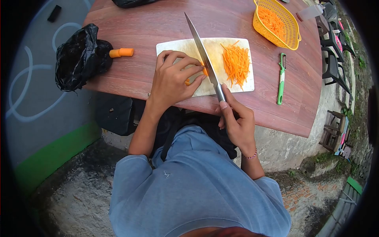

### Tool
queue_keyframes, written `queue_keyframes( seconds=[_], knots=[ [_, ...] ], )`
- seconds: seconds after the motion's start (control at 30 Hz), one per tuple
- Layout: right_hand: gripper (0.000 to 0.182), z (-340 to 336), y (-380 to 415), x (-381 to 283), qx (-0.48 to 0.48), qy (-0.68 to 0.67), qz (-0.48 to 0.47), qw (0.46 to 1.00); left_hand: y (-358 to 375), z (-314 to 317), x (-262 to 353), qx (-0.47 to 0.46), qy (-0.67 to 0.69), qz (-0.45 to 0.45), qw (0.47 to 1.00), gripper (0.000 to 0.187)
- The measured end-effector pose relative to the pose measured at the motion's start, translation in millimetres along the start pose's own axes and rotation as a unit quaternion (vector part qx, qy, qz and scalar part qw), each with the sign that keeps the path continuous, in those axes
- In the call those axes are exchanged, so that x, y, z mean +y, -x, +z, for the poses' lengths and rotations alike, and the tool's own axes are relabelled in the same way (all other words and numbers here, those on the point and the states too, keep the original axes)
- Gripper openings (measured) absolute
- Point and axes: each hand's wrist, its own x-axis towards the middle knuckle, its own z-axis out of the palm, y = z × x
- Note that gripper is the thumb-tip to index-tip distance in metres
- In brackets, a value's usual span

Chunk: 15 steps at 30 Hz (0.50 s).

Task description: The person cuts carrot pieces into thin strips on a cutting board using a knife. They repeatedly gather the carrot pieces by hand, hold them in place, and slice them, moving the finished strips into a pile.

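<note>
Nearest the camera is a blue shirt (201, 189), facing a reddish plank table (138, 81). With the white cutting board (216, 51) as the clock's centre, a grey wall (35, 98) with a green band stands at 9, and black chairs (335, 69) at 3. Also on the tabletop: a black plastic bag (81, 59) beside carrot pieces (127, 52) at 9, a yellow basket (291, 42) of shreds at 2, a peeler (281, 85) at 3.

Bright orange, the carrot (205, 71) lies mid-board, mostly hidden — the left hand (171, 77) grasps it with spread, bent fingers. Clenched round its handle, the right hand (239, 122) holds the knife (203, 49) against it. Thin strips (237, 65) heap at the board's 3.

The knife's tip reaches past the board towards 11 — at 6, the table's edge runs close. Wood shows between board and bag, and between board and peeler.
</note>
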Motion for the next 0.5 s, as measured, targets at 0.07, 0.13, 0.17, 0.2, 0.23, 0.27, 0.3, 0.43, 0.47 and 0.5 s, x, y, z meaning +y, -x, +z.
queue_keyframes(
  seconds=[0.07, 0.13, 0.17, 0.2, 0.23, 0.27, 0.3, 0.43, 0.47, 0.5],
  knots=[
    [0.047, 0.0, 0.4, -0.8, 0.000, 0.004, -0.001, 1.000, -0.2, -0.1, 0.7, 0.000, 0.000, -0.001, 1.000, 0.016],
    [0.047, 0.4, 1.4, -2.2, 0.000, 0.007, -0.002, 1.000, -0.3, -0.4, 1.1, 0.002, -0.001, -0.001, 1.000, 0.015],
    [0.047, 0.8, 2.8, -3.0, 0.003, 0.013, -0.004, 1.000, -0.1, -0.5, 1.1, 0.002, -0.001, -0.001, 1.000, 0.015],
    [0.047, 0.9, 4.5, -3.8, 0.005, 0.019, -0.005, 1.000, 0.4, -0.6, 1.1, 0.002, -0.005, 0.002, 1.000, 0.015],
    [0.047, 0.7, 6.3, -4.5, 0.004, 0.019, -0.005, 1.000, 0.6, -0.6, 1.0, 0.002, -0.009, 0.006, 1.000, 0.015],
    [0.047, 0.3, 8.4, -5.3, 0.004, 0.029, -0.005, 1.000, 0.9, -0.2, 0.9, 0.002, -0.009, 0.006, 1.000, 0.015],
    [0.047, 0.1, 10.7, -5.4, 0.003, 0.040, -0.004, 0.999, 1.4, 0.4, 1.2, 0.005, -0.011, 0.007, 1.000, 0.014],
    [0.046, 0.5, 16.5, -1.3, 0.009, 0.075, -0.032, 0.997, 1.8, 1.1, 1.2, 0.007, -0.024, 0.014, 1.000, 0.014],
    [0.045, 0.6, 15.6, -2.4, 0.010, 0.094, -0.046, 0.994, 1.6, 1.5, 1.3, 0.006, -0.023, 0.013, 1.000, 0.014],
    [0.045, 1.1, 14.3, -3.6, 0.012, 0.113, -0.061, 0.992, 1.4, 1.6, 1.4, 0.005, -0.026, 0.015, 1.000, 0.014]
  ],
)
